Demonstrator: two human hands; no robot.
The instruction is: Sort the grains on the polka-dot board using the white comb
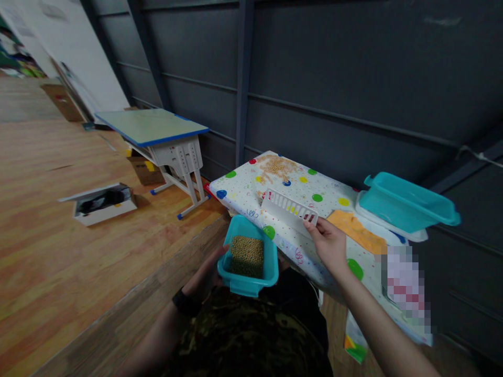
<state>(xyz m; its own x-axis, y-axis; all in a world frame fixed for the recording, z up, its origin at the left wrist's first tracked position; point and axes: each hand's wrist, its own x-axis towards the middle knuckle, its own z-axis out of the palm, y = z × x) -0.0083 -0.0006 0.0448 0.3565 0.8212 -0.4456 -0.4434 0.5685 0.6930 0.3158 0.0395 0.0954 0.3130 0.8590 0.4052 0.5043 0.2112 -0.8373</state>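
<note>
- Subject item: a teal container, holding a bed of pale beans, located before the wearer's torso, close to the near edge of the surface. Clock bearings below run from it, twelve pointing away from the wearer.
- Left hand: at nine o'clock on the container, its visible fingers clamped on the side wall near the rim. Those beneath are hidden. The grip presumably keeps the container level, mouth upward, so the beans stay in. Whether the lap bears any weight cannot be told.
- White slotted basket: between one and two o'clock, over the surface. Contact with the cloth covering cannot be confirmed.
- Right hand: fingers pinched on the basket's near-right end, thumb on the wearer's side. An end hold probably leaves the basket's length unobstructed.
- Loose beans: one o'clock, spread over the far end of the surface, apart from the basket.
- Orange cloth: between two and three o'clock, lying flat beyond the right hand.
- Second teal container: same bearing, farther out, upright on a white tray; apparently parked aside from both hands.
- Desk: between ten and eleven o'clock, standing separately.
</note>
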